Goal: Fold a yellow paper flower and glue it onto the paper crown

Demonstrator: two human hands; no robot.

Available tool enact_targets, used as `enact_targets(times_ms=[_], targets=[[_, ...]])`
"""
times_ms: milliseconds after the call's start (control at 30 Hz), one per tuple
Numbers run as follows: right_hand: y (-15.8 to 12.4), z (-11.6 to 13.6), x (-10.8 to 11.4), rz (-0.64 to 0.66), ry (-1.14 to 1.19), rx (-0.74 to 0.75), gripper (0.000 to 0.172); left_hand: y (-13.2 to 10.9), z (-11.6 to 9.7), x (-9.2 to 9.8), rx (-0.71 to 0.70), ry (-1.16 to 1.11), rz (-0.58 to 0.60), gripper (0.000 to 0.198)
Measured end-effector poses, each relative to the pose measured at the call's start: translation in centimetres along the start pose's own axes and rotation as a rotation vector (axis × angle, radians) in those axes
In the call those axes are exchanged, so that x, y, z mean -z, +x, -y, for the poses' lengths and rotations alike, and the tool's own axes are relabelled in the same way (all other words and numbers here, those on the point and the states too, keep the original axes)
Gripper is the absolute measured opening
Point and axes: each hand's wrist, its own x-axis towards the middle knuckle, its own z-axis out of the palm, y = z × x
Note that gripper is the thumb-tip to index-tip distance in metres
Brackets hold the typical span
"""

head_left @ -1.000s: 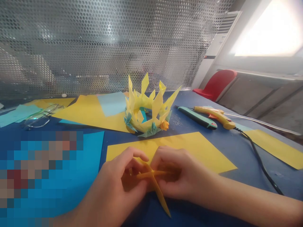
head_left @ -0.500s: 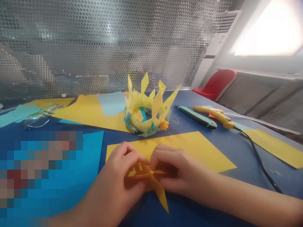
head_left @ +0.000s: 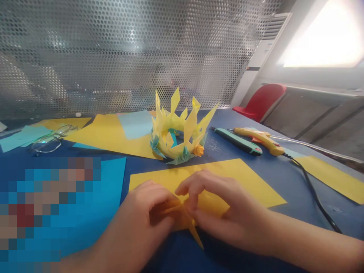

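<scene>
Between my hands is a folded piece of yellow-orange paper point(head_left: 179, 213), one pointed tip of it sticking out toward me. My left hand point(head_left: 150, 212) is closed around its left side and hides much of it. My right hand point(head_left: 218, 206) pinches it near the middle with thumb and fingertips. Beneath and beyond both hands lies a flat yellow sheet point(head_left: 250, 185). Just past that sheet stands a yellow paper crown point(head_left: 191, 125) with tall points, teal folded pieces and an orange paper rose point(head_left: 198, 150).
Right of the crown lie a green-and-black utility knife point(head_left: 238, 141) and a yellow glue gun point(head_left: 260, 140) with a black cable point(head_left: 315, 197). Eyeglasses point(head_left: 47, 144) and coloured sheets point(head_left: 110, 131) are at left. A blue sheet point(head_left: 96, 212) is partly pixelated. Perforated metal panel point(head_left: 127, 57) behind.
My right hand's fingers have lifted and bent into a pinch near the paper's middle. The projecting tip looks narrower. My left hand keeps its grip.
</scene>
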Motion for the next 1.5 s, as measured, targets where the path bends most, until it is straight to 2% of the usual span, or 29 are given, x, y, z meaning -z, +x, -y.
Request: enact_targets(times_ms=[133,233,367,467,600,667,800,933,1067,1267,1500], targets=[[0.1,0.1,-0.1,-0.026,-0.010,0.069,0.020,0.0,0.3,-0.2,0.018,0.033,0.003,0.010],[-0.1,-0.4,-0.3,-0.034,-0.044,0.066,0.016,0.1,0.2,-0.2,0.036,0.035,0.005,0.019],[-0.4,-0.6,-0.3,-0.006,-0.090,0.035,0.014,0.1,0.3,-0.1,0.028,0.028,-0.009,0.029],[-0.3,-0.4,-0.1,0.032,-0.107,-0.008,0.019,0.0,0.6,-0.2,-0.008,0.018,-0.018,0.026],[0.0,-0.1,0.0,0.006,-0.032,-0.079,0.024,-0.1,0.9,-0.4,-0.050,-0.005,-0.036,0.017],[0.1,-0.1,0.0,-0.020,-0.006,-0.130,0.024,-0.2,0.8,-0.4,-0.063,-0.061,-0.090,0.014],[0.0,-0.3,-0.1,-0.078,-0.031,-0.150,0.022,-0.6,0.6,-0.3,-0.160,-0.232,-0.308,0.006],[-0.2,-0.3,-0.3,-0.053,-0.096,-0.039,0.016,-0.9,0.7,0.0,-0.285,-0.261,-0.353,0.016],[0.0,0.1,-0.3,-0.095,-0.070,-0.017,0.013,-0.6,1.0,-0.1,-0.243,-0.294,-0.458,0.018],[0.3,0.6,-0.5,-0.147,-0.050,-0.093,0.007,-0.3,0.7,-0.1,-0.246,-0.399,-0.403,0.021],[0.2,0.7,-0.8,-0.198,0.000,-0.152,0.008,-0.2,0.8,-0.2,-0.196,-0.409,-0.416,0.025]])
